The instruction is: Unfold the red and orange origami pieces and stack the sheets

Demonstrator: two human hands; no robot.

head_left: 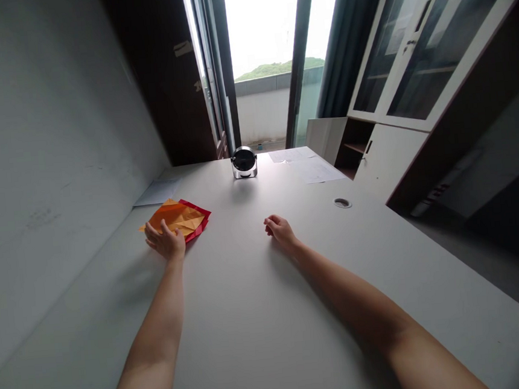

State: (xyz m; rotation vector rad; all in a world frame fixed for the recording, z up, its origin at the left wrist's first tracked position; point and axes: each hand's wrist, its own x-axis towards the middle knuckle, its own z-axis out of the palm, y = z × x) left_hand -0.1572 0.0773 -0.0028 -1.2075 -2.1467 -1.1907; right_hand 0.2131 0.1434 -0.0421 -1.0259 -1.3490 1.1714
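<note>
My left hand [167, 240] rests with fingers spread on a creased orange sheet of paper [177, 214] at the left of the white table [242, 305]. Beneath the orange sheet lies a red sheet of paper [202, 220], its edges showing on the right side. Whether the fingers grip the orange paper or only lie on it is hard to see, though they look stretched out. Over the middle of the table is my right hand [280, 228], its fingers curled in. Nothing shows in that hand, and no object is beside it.
A round black device on a silver stand [244, 162] stands at the far side. White papers [314, 164] lie at the back right, another pale sheet [157, 192] by the left wall. A cable hole [342, 202] sits near the right edge. Cabinets [395, 80] stand beyond.
</note>
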